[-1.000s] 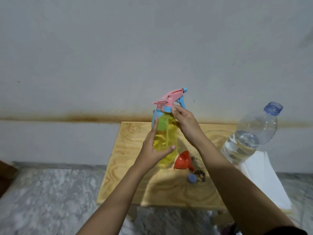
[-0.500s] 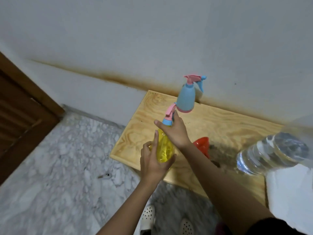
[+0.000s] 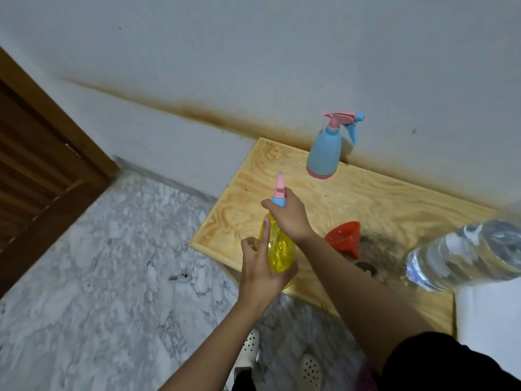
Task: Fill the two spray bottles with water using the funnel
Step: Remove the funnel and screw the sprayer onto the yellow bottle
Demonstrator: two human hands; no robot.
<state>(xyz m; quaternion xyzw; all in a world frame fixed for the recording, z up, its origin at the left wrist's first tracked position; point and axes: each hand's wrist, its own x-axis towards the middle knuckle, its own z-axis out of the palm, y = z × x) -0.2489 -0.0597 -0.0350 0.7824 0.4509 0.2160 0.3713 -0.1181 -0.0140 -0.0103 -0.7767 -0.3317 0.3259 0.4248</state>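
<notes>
Pale wall with a rusty stain runs behind the wooden worktop, and marble floor lies off its left edge. I hold the yellow bottle upright at the worktop's near left corner. Whether its base rests on the wood I cannot tell, because my left hand covers it. That hand cups the lower body with thumb and palm, its index finger laid straight up the side and the other fingers curled off the plastic. My right hand has its fingers curled round the collar under the pink spray head, so I judge I am unscrewing it. The blue bottle stands at the back by the wall with its head on. The funnel lies on its side just beside my right wrist, and the water bottle is beyond it, blurred.

My worry is the lower grip. With so few fingers round the body, a stiff collar could spin the bottle or jerk it off the corner onto the floor. My right forearm lies just beside the funnel and could knock it.
</notes>
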